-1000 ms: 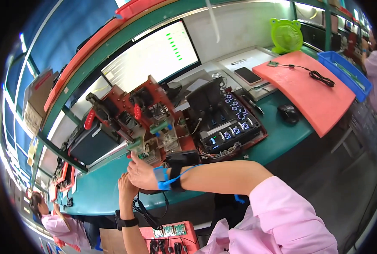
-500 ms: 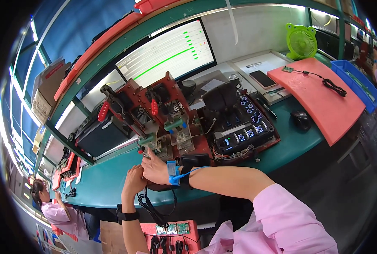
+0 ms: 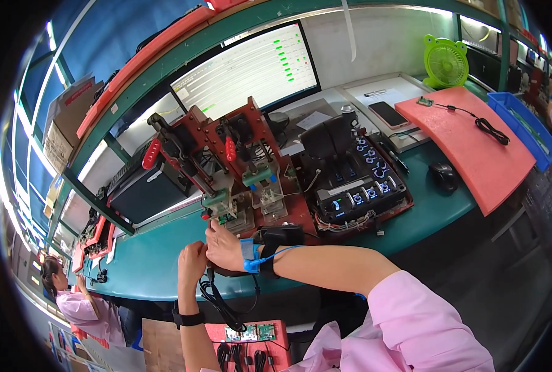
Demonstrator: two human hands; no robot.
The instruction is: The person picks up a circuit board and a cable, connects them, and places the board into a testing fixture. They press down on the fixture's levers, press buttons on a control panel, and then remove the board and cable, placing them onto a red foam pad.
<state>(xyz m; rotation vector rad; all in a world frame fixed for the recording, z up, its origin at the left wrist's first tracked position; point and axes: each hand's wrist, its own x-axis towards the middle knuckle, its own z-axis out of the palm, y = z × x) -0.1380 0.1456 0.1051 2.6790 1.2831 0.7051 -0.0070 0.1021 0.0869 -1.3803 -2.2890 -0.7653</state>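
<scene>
Green counter (image 3: 146,266) runs across the view; monitor (image 3: 245,68) at its back, cardboard box (image 3: 71,102) up on the left

Red fixture (image 3: 195,139) stands on the counter ahead of the person, two toggle clamps side by side; the left clamp's long axis slants down from upper left to lower right, its foot ending over a green plate (image 3: 217,199)

Black control panel (image 3: 363,201), dials lit, to the right of the fixture, well apart from the fingers

Hands together in front of the left clamp: right hand (image 3: 225,249) farther forward, left hand (image 3: 192,263) tucked against it on the near-left side, fingers curled; cannot tell what, if anything, is pinched between them

Black cable (image 3: 229,317) hangs in loops below the two, off the counter's near edge

Circuit board (image 3: 227,218) sits under the left clamp, just beyond the right fingertips and slightly to their right; right hand is the nearer; contact unclear, board's own long axis too small to judge

Writing: rows of fine text and green blocks on the monitor, reddish print on the box, all illegible here; no brand can be made out
</scene>
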